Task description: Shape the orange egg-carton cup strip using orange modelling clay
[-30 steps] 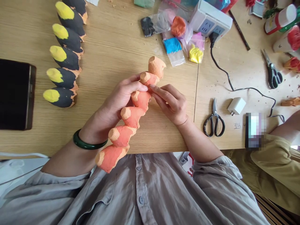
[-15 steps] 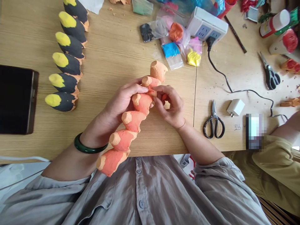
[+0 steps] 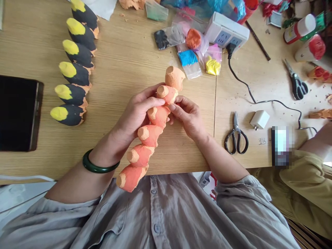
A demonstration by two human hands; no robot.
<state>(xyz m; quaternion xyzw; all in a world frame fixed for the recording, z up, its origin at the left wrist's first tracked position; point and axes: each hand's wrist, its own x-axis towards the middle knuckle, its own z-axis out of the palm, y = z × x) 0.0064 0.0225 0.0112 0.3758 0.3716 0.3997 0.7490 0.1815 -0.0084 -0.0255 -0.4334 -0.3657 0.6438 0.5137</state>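
A knobbly strip of cups [image 3: 149, 135], like a row cut from an egg carton, slants over the table's front edge. Orange-red clay coats most of its cups, while their blunt tips and the top cup show a paler, rough orange. My left hand [image 3: 141, 107] is closed around its upper part, thumb lying across a cup. At the strip's right edge, just below the second cup, my right hand [image 3: 188, 116] pinches with thumb and fingers. Its lower fingers are partly hidden. A similar strip [image 3: 77, 71], black with yellow tips, lies at the left.
Small bags of coloured clay [image 3: 189, 58] lie beyond my hands near a white power strip [image 3: 227, 31]. Scissors [image 3: 236, 135], a charger [image 3: 260, 119] and a phone [image 3: 281, 145] are at right, beside another person's arm [image 3: 323, 141]. A dark tablet [image 3: 19, 112] is at left.
The lower end of the strip has swung right and slightly up. My right fingers have shifted onto its edge, and the orange bit seen in that hand before is out of sight.
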